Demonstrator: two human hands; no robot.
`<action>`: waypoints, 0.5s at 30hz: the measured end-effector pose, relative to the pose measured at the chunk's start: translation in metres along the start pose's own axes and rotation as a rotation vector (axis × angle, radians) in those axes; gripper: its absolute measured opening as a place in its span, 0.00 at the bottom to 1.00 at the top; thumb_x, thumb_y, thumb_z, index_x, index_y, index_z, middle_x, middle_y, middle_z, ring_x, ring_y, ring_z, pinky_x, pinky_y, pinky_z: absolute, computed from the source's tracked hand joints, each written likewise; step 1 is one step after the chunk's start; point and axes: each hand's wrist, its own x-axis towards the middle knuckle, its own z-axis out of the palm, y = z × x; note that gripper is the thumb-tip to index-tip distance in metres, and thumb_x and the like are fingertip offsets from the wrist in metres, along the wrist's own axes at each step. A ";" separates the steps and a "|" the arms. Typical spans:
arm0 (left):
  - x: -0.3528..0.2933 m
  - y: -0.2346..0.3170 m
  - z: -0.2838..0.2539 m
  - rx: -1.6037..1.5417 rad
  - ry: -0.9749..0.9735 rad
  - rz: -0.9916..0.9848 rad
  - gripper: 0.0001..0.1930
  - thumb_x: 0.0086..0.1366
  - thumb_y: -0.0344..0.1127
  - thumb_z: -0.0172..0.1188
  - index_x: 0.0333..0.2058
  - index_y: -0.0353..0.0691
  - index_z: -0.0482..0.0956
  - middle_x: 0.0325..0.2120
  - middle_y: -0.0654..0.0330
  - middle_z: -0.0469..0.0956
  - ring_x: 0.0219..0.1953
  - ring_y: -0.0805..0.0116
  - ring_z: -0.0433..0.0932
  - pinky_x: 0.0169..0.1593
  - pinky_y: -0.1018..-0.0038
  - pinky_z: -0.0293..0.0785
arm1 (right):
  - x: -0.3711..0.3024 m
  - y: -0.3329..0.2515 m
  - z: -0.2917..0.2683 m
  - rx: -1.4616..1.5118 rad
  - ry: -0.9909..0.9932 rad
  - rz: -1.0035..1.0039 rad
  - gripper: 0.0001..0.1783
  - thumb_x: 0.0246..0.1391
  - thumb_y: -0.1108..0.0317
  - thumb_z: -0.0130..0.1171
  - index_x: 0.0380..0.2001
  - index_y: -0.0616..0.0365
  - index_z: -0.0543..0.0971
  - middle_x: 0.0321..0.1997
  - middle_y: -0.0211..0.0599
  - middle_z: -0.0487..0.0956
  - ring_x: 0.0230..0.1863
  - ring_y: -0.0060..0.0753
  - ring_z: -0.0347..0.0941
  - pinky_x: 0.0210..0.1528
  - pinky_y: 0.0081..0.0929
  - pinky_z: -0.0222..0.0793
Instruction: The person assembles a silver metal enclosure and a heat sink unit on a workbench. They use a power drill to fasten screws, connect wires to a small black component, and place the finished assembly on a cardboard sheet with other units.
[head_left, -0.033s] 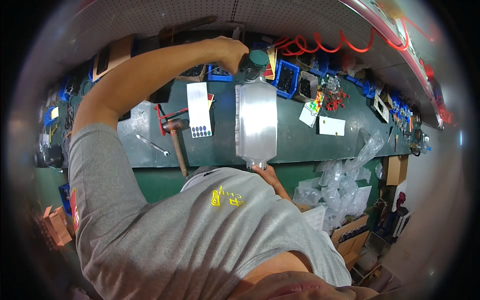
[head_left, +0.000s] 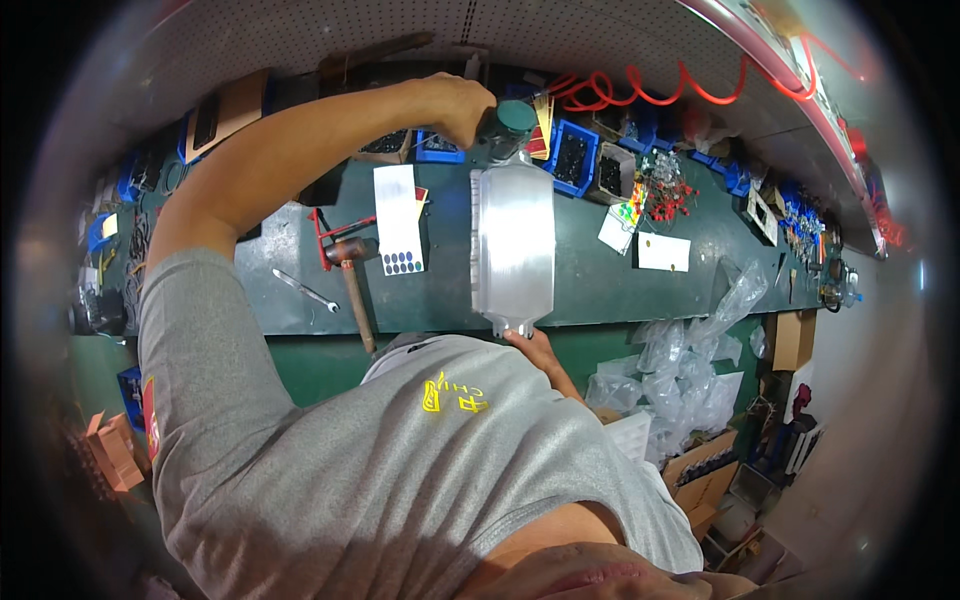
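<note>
A silver metal housing [head_left: 517, 240], long and with a narrowed neck at each end, stands in front of my body at the bench's near edge. My left hand [head_left: 462, 108] reaches to its far end, closed round a dark tool with a round green end [head_left: 516, 117]. The fingers' far side and the tool's tip are hidden. At the near neck, my right hand [head_left: 535, 350] grips the housing from below, its thumb showing on the metal. Left of the housing lies a white sheet with dark round stickers [head_left: 399, 215].
On the green bench [head_left: 600, 290] lie a hammer [head_left: 355, 290], a wrench [head_left: 306, 290] and a white card [head_left: 663, 252]. Blue parts bins [head_left: 573, 157] line the back. A red coiled hose [head_left: 690, 90] hangs above. Clear plastic bags [head_left: 680, 370] bunch at the right front.
</note>
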 end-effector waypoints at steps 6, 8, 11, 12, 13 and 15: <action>-0.012 -0.006 0.006 -0.039 0.026 -0.081 0.21 0.43 0.38 0.71 0.40 0.44 0.83 0.35 0.50 0.84 0.39 0.50 0.83 0.45 0.61 0.78 | 0.005 0.018 -0.014 0.036 -0.054 -0.031 0.37 0.53 0.41 0.65 0.55 0.61 0.78 0.49 0.36 0.81 0.50 0.32 0.76 0.56 0.34 0.69; -0.018 -0.005 0.008 -0.093 0.080 -0.107 0.25 0.43 0.41 0.73 0.43 0.44 0.83 0.37 0.51 0.84 0.41 0.51 0.83 0.48 0.61 0.77 | 0.014 0.044 -0.035 0.090 -0.073 0.010 0.35 0.55 0.41 0.65 0.54 0.58 0.78 0.46 0.32 0.80 0.47 0.26 0.75 0.52 0.36 0.70; -0.034 -0.007 0.010 -0.180 0.138 -0.184 0.31 0.43 0.47 0.75 0.49 0.45 0.82 0.42 0.53 0.84 0.46 0.52 0.82 0.54 0.60 0.75 | 0.020 0.065 -0.068 0.361 0.085 0.018 0.31 0.58 0.40 0.62 0.50 0.57 0.80 0.43 0.32 0.82 0.43 0.25 0.76 0.48 0.36 0.71; -0.042 -0.005 0.011 -0.203 0.175 -0.216 0.31 0.44 0.48 0.75 0.49 0.45 0.82 0.43 0.53 0.84 0.47 0.53 0.82 0.54 0.60 0.75 | 0.019 0.059 -0.076 0.400 0.178 -0.030 0.26 0.61 0.42 0.60 0.41 0.57 0.81 0.36 0.29 0.81 0.36 0.24 0.76 0.40 0.28 0.71; -0.047 -0.001 0.010 -0.224 0.211 -0.236 0.32 0.44 0.48 0.75 0.49 0.45 0.82 0.44 0.54 0.84 0.47 0.53 0.82 0.55 0.60 0.74 | 0.033 0.071 -0.091 0.582 0.168 -0.072 0.21 0.63 0.47 0.59 0.36 0.56 0.80 0.31 0.30 0.79 0.32 0.25 0.75 0.34 0.23 0.70; -0.055 0.004 0.015 -0.281 0.280 -0.247 0.30 0.45 0.48 0.76 0.48 0.44 0.82 0.43 0.53 0.84 0.46 0.56 0.82 0.54 0.63 0.75 | 0.055 0.088 -0.125 0.626 0.103 -0.279 0.19 0.66 0.49 0.57 0.37 0.55 0.78 0.31 0.30 0.77 0.32 0.24 0.74 0.33 0.24 0.69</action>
